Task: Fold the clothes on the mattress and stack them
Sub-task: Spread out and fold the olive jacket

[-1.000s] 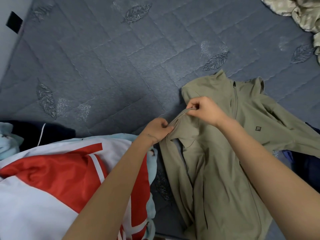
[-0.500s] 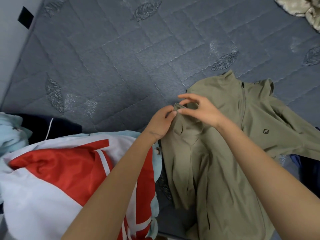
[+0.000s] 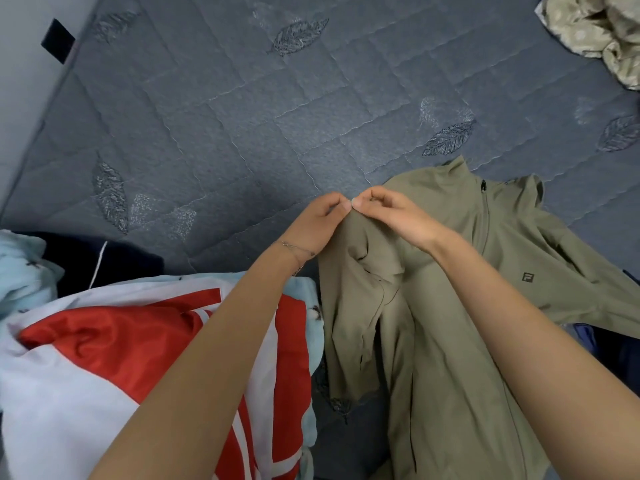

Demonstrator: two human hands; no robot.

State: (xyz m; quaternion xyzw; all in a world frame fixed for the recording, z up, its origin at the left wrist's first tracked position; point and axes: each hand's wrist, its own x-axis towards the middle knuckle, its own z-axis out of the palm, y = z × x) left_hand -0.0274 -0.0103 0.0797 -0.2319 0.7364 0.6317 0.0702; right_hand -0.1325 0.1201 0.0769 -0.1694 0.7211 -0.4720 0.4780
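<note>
A grey-blue quilted mattress (image 3: 242, 116) fills the view from above. At near left lies a heap of unfolded clothes: a pale blue piece (image 3: 24, 271), a dark navy one (image 3: 121, 258) and a red and white garment (image 3: 104, 358) on top. Just right of it, the left hand (image 3: 318, 223) and right hand (image 3: 391, 216) meet fingertip to fingertip. Each pinches, thumb against forefinger, the top edge of an olive jacket (image 3: 426, 375) on its left-hand side, apparently to hold that flap folded inward and square at the shoulder. The jacket lies front up, collar far, its other sleeve spread right. A crumpled cream cloth (image 3: 595, 26) sits at far right.
</note>
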